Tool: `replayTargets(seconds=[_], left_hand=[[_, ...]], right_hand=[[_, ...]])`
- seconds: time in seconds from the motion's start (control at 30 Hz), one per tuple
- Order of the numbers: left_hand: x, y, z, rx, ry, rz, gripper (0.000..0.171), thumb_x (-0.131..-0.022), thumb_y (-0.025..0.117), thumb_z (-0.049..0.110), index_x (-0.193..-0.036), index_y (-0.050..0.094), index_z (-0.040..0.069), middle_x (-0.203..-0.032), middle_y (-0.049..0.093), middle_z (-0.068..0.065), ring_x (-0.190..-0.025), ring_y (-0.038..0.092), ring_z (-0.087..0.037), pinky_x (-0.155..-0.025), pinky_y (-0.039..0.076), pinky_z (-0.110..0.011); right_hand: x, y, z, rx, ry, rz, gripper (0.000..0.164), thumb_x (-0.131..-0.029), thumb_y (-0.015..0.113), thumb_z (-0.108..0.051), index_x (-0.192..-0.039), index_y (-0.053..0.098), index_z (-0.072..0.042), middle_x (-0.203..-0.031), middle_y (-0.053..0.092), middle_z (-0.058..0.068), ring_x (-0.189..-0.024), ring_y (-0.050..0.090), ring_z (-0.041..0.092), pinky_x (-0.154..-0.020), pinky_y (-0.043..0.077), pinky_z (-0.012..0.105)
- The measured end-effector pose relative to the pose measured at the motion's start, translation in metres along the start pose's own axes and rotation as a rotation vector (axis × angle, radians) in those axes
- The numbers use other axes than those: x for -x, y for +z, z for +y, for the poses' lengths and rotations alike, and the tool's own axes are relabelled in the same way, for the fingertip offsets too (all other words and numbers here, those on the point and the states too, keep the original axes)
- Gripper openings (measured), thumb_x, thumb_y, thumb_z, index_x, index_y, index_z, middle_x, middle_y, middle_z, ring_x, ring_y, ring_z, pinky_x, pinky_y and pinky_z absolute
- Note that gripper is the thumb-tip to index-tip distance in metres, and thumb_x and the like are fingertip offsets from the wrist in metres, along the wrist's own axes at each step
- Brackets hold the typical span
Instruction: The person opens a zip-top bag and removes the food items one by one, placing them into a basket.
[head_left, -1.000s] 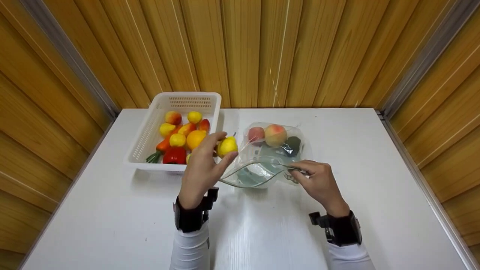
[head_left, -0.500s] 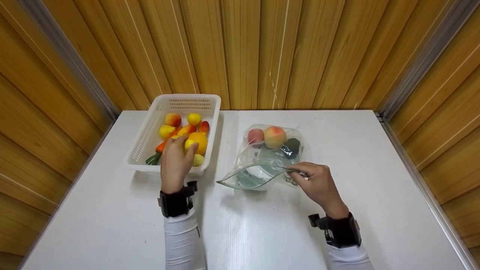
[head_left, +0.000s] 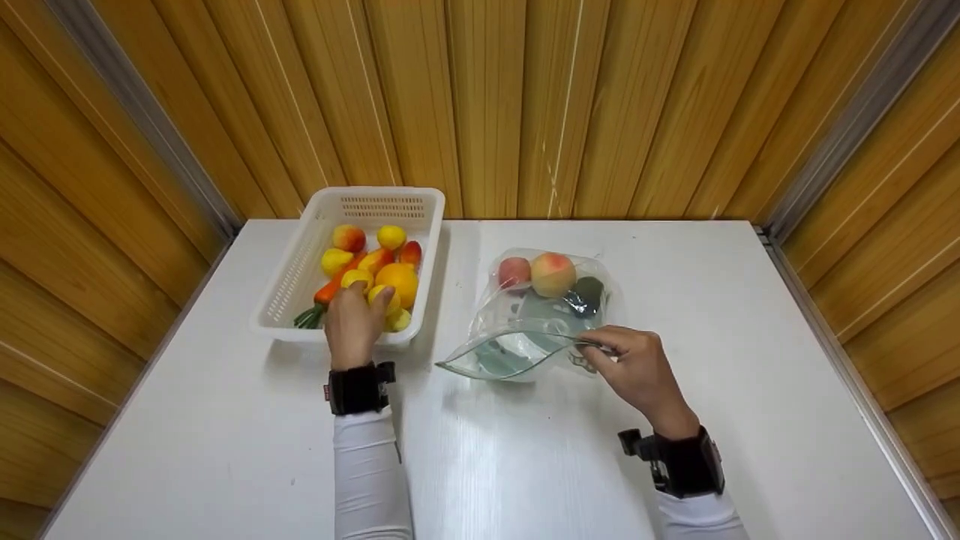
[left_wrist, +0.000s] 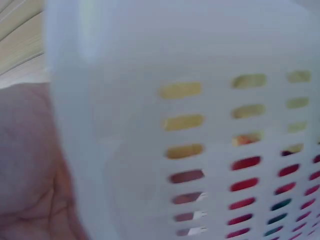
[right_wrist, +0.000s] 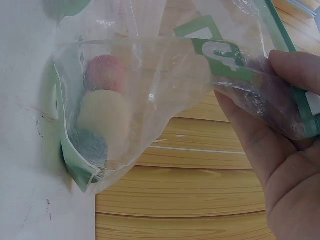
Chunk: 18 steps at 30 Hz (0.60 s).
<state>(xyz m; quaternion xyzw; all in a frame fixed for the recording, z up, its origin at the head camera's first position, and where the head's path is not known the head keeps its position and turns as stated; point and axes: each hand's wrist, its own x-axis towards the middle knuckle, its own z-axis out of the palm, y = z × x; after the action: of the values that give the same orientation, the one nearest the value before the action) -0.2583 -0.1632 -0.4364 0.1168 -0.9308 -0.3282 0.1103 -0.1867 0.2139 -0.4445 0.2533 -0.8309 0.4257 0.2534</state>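
Observation:
My left hand (head_left: 355, 326) reaches over the near wall of a white plastic basket (head_left: 274, 289), its fingers down among the fruit and vegetables. Its thumb lies by a yellow fruit (head_left: 384, 298), and I cannot tell whether the fingers grip anything. In the left wrist view the basket wall (left_wrist: 125, 150) hides the fingers, and red shows through its slots. My right hand (head_left: 626, 360) pinches one corner of the mouth of a clear zip bag (head_left: 487, 319). The mouth gapes. Inside lie a reddish apple (head_left: 514, 272), a peach (head_left: 553, 275) and an avocado (head_left: 588, 294).
The basket also bears an orange (head_left: 397, 281), a carrot (head_left: 327, 291), another peach (head_left: 349, 238), a lemon (head_left: 391, 237) and several other pieces. Behind the white table (head_left: 495, 465) rises a wooden plank wall (head_left: 480, 112).
One second ago my left hand held a yellow pear beside the bag; it has since moved left and down into the basket. My right hand keeps its pinch on the bag.

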Motion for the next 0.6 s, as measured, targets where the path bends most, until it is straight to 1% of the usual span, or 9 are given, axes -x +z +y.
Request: replayTargets(seconds=[0.1,0.2,0.27,0.3,0.37,0.4,0.47,0.6], left_hand=[[-0.003,0.004,-0.001,0.000,-0.031,0.011,0.059,-0.102,0.066,0.036,-0.139,0.058,-0.008,-0.134,0.061,-0.031,-0.123,0.058,-0.046,-0.104,0.046,-0.058],[-0.004,0.006,0.002,-0.015,-0.048,0.026,0.056,-0.102,0.066,0.033,-0.139,0.058,-0.008,-0.133,0.060,-0.031,-0.123,0.058,-0.045,-0.104,0.046,-0.058],[-0.002,0.006,0.006,-0.017,-0.046,0.036,0.054,-0.102,0.066,0.031,-0.139,0.058,-0.008,-0.132,0.060,-0.030,-0.121,0.058,-0.045,-0.104,0.046,-0.057],[-0.001,0.005,0.009,-0.009,-0.031,0.044,0.053,-0.101,0.068,0.030,-0.138,0.059,-0.007,-0.131,0.060,-0.030,-0.119,0.059,-0.044,-0.103,0.047,-0.057],[0.003,0.003,0.018,0.033,0.017,0.051,0.051,-0.100,0.069,0.026,-0.138,0.059,-0.007,-0.129,0.059,-0.029,-0.114,0.058,-0.043,-0.102,0.048,-0.054],[0.006,0.002,0.023,0.061,0.053,0.055,0.049,-0.100,0.070,0.024,-0.137,0.061,-0.006,-0.127,0.060,-0.028,-0.112,0.059,-0.042,-0.101,0.049,-0.053],[0.013,-0.002,0.034,0.122,0.145,0.064,0.045,-0.098,0.072,0.020,-0.134,0.063,-0.004,-0.123,0.063,-0.026,-0.106,0.060,-0.040,-0.096,0.052,-0.050],[0.032,-0.009,0.057,0.221,0.338,0.068,0.031,-0.096,0.074,0.014,-0.122,0.071,-0.002,-0.109,0.071,-0.019,-0.089,0.067,-0.033,-0.080,0.058,-0.044]], right_hand=[[0.000,0.000,0.000,0.000,0.004,0.000,0.023,-0.077,0.077,0.016,-0.094,0.081,0.001,-0.088,0.079,0.005,-0.078,0.069,0.006,-0.071,0.049,0.007],[0.001,0.000,0.001,-0.002,0.014,-0.005,0.023,-0.078,0.077,0.016,-0.094,0.081,0.001,-0.087,0.078,0.005,-0.077,0.068,0.005,-0.071,0.049,0.007],[0.001,0.000,0.002,-0.003,0.022,-0.009,0.023,-0.078,0.077,0.016,-0.094,0.081,0.001,-0.087,0.078,0.005,-0.077,0.067,0.004,-0.071,0.049,0.008],[0.001,0.000,0.002,-0.002,0.026,-0.011,0.022,-0.078,0.077,0.016,-0.094,0.081,0.001,-0.087,0.078,0.006,-0.077,0.068,0.005,-0.071,0.049,0.008],[0.001,0.000,0.002,-0.001,0.033,-0.014,0.022,-0.078,0.078,0.015,-0.094,0.081,0.000,-0.088,0.079,0.006,-0.078,0.068,0.005,-0.071,0.050,0.008],[0.001,-0.001,0.003,0.000,0.036,-0.014,0.022,-0.078,0.078,0.015,-0.094,0.081,0.000,-0.088,0.079,0.006,-0.078,0.069,0.006,-0.071,0.050,0.009],[0.001,0.000,0.003,0.002,0.039,-0.016,0.021,-0.079,0.078,0.014,-0.094,0.082,-0.001,-0.090,0.079,0.006,-0.081,0.070,0.007,-0.072,0.050,0.008],[0.002,-0.001,0.003,0.006,0.032,-0.013,0.021,-0.079,0.078,0.013,-0.094,0.082,-0.001,-0.090,0.079,0.007,-0.081,0.071,0.008,-0.073,0.050,0.008]])
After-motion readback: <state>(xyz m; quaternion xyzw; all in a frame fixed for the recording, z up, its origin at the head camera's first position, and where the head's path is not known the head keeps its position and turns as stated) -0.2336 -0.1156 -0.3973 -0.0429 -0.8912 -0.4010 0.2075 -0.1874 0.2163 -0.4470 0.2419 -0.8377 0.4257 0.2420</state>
